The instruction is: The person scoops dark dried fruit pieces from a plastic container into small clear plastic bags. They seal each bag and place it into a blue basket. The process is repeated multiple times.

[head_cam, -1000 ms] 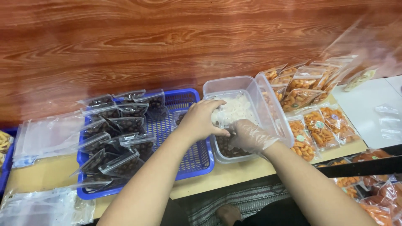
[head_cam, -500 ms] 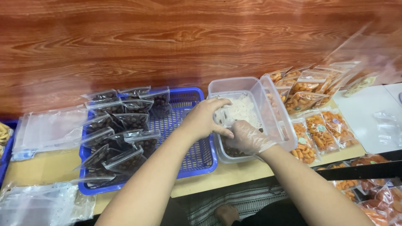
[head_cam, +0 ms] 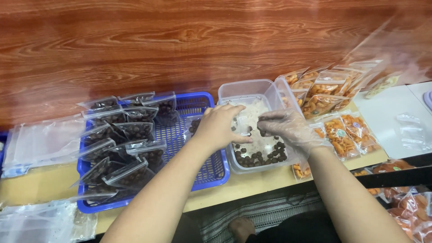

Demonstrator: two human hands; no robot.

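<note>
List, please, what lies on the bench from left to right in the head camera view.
Empty clear bags → blue basket of dark-filled bags → left hand → clear tub of dark balls → gloved right hand → orange snack bags.

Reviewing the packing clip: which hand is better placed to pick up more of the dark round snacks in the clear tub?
Probably the right hand: it is gloved and hovers over the clear tub, close to the dark round snacks. The bare left hand is occupied gripping a small clear bag.

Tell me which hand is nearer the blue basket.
Left. The left hand is over the clear tub's edge beside the blue basket; the gloved right hand is farther right.
</note>
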